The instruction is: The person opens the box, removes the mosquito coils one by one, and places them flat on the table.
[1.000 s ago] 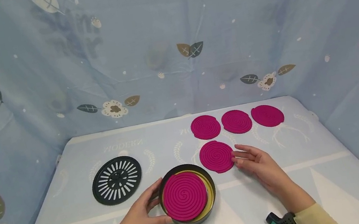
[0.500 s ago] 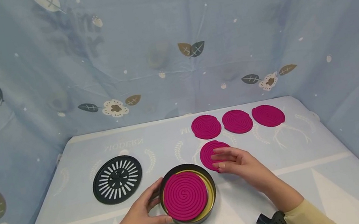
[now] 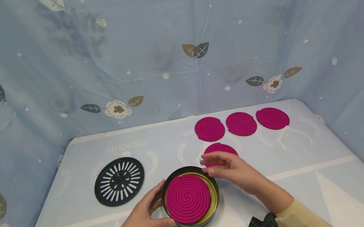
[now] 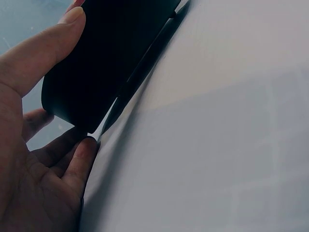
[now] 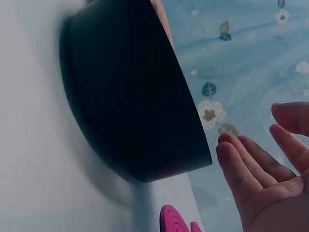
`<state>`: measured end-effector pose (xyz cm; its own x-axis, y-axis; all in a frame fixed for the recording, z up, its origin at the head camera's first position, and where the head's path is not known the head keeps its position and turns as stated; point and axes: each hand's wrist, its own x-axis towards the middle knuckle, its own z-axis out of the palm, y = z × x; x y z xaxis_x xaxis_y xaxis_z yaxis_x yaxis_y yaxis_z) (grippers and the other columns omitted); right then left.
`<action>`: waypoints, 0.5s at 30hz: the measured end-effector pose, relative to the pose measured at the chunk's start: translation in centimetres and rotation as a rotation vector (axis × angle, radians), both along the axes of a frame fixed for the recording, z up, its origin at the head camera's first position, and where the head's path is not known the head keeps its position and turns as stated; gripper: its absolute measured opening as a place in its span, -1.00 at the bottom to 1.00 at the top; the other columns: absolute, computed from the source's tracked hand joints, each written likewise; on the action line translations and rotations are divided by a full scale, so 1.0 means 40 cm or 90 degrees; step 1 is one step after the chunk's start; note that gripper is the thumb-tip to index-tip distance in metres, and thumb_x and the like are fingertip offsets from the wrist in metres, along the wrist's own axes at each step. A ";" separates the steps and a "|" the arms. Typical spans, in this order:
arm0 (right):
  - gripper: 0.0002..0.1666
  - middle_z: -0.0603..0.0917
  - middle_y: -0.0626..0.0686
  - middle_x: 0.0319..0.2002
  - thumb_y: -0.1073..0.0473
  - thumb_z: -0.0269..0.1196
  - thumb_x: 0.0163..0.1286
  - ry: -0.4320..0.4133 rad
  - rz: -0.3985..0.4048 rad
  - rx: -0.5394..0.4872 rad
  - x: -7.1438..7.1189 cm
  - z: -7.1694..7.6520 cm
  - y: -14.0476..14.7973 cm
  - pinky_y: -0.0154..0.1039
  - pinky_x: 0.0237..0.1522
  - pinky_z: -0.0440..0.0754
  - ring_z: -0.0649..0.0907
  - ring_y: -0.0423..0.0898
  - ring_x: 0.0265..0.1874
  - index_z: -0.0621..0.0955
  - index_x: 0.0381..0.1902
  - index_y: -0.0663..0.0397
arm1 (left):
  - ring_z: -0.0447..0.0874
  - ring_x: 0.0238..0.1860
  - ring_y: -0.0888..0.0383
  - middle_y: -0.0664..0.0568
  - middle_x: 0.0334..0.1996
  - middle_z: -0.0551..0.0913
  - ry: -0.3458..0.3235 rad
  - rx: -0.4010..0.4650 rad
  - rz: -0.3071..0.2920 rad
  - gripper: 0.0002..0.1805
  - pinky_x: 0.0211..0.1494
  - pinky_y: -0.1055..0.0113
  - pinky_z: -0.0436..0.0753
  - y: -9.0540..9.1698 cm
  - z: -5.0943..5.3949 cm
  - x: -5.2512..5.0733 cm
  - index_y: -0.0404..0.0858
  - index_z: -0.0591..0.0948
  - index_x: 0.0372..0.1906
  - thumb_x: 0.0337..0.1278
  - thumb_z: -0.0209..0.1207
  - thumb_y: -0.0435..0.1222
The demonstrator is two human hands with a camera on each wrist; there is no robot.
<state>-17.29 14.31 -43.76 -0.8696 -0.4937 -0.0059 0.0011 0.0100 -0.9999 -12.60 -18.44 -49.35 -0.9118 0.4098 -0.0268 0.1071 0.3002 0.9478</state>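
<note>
- Blue leafy cloth point(image 3: 158, 20) hangs round us.
- Our left hand point(image 3: 146, 219) bends its fingers round the dark tin point(image 3: 194, 226), likely to keep it still.
- Our right hand point(image 3: 231, 168) holds nothing, fingers loosely bent just beside the tin.
- One pink swirl point(image 3: 187, 198) is in the tin; four other swirls point(image 3: 241, 124) lie apart, maybe so each shows.
- Our pale table point(image 3: 73, 201) also holds a black slotted disc point(image 3: 119, 177).
</note>
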 end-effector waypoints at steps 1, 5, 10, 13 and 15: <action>-0.44 0.51 0.25 0.25 0.24 0.26 0.42 0.002 0.004 0.001 0.000 0.001 -0.003 -0.22 0.17 0.64 0.56 0.21 0.19 0.44 0.34 0.16 | 0.27 0.41 0.16 0.12 0.41 0.33 -0.001 0.000 0.000 0.25 0.41 0.37 0.40 0.000 0.000 0.000 -0.06 0.17 0.55 -0.37 0.63 -0.12; -0.41 0.48 0.31 0.27 0.23 0.27 0.41 0.007 0.022 0.003 0.000 -0.004 -0.017 -0.24 0.18 0.63 0.55 0.17 0.21 0.43 0.35 0.23 | 0.27 0.41 0.17 0.12 0.42 0.32 -0.006 -0.004 0.002 0.25 0.41 0.37 0.41 0.000 0.000 0.000 -0.06 0.17 0.55 -0.37 0.63 -0.10; -0.47 0.51 0.24 0.25 0.21 0.27 0.41 0.023 0.031 0.027 -0.001 -0.005 -0.033 -0.25 0.18 0.63 0.55 0.09 0.23 0.48 0.31 0.14 | 0.27 0.41 0.16 0.12 0.42 0.32 -0.006 -0.006 0.005 0.25 0.41 0.37 0.41 0.002 0.002 0.001 -0.06 0.18 0.55 -0.38 0.63 -0.10; -0.49 0.53 0.21 0.24 0.21 0.28 0.41 0.030 0.031 0.042 -0.003 -0.005 -0.039 -0.27 0.18 0.63 0.53 0.09 0.24 0.50 0.29 0.12 | 0.27 0.41 0.16 0.12 0.41 0.33 -0.006 -0.006 0.005 0.25 0.41 0.37 0.41 0.002 0.003 0.001 -0.05 0.18 0.55 -0.38 0.63 -0.10; -0.50 0.54 0.20 0.24 0.21 0.28 0.41 0.029 0.032 0.052 -0.005 -0.005 -0.043 -0.28 0.18 0.63 0.53 0.08 0.24 0.51 0.28 0.10 | 0.27 0.41 0.16 0.12 0.42 0.33 -0.007 -0.007 0.005 0.25 0.41 0.37 0.41 0.001 0.004 0.001 -0.04 0.18 0.55 -0.38 0.63 -0.10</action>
<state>-17.49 12.58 -43.96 -0.8445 -0.5355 -0.0090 -0.0470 0.0909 -0.9948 -12.55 -18.38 -49.20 -0.9148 0.4017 -0.0411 0.0946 0.3121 0.9453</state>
